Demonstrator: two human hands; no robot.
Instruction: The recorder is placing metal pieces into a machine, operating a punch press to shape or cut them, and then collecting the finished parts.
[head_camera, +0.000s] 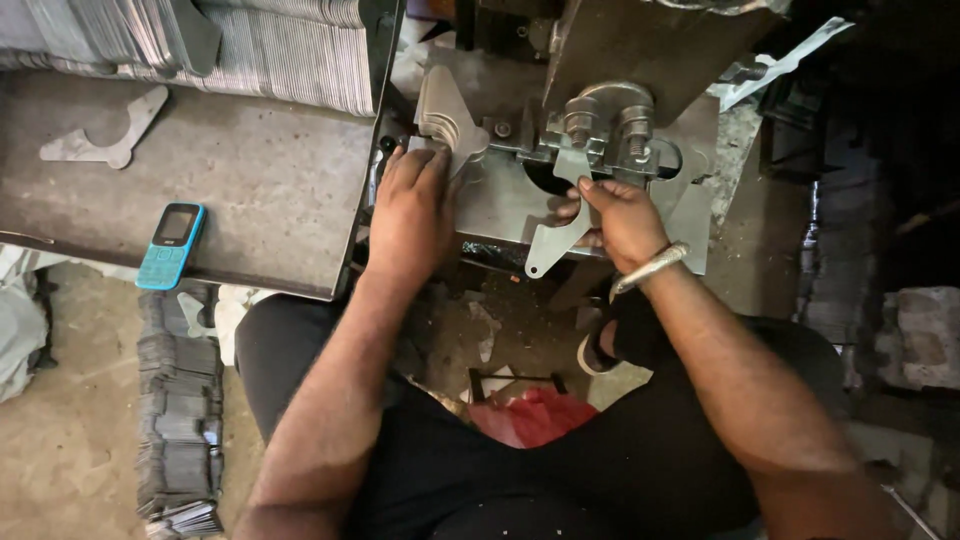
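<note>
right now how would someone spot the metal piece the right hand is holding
Start at the grey press at top centre, with its two round bolts. Just below them, the right hand, a silver bangle at its wrist, grips a flat metal blank. Unlike the stacked blanks by the left hand, it is single, with a small hole at its rounded lower tip.

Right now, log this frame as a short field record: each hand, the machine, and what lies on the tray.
left hand: resting on a small stack of flat metal blanks
right hand: holding one metal blank under the press tool
press tool: grey, two bolts on top
metal tray: carries a blue keypad phone and a loose blank
wrist: silver bangle on right
</note>
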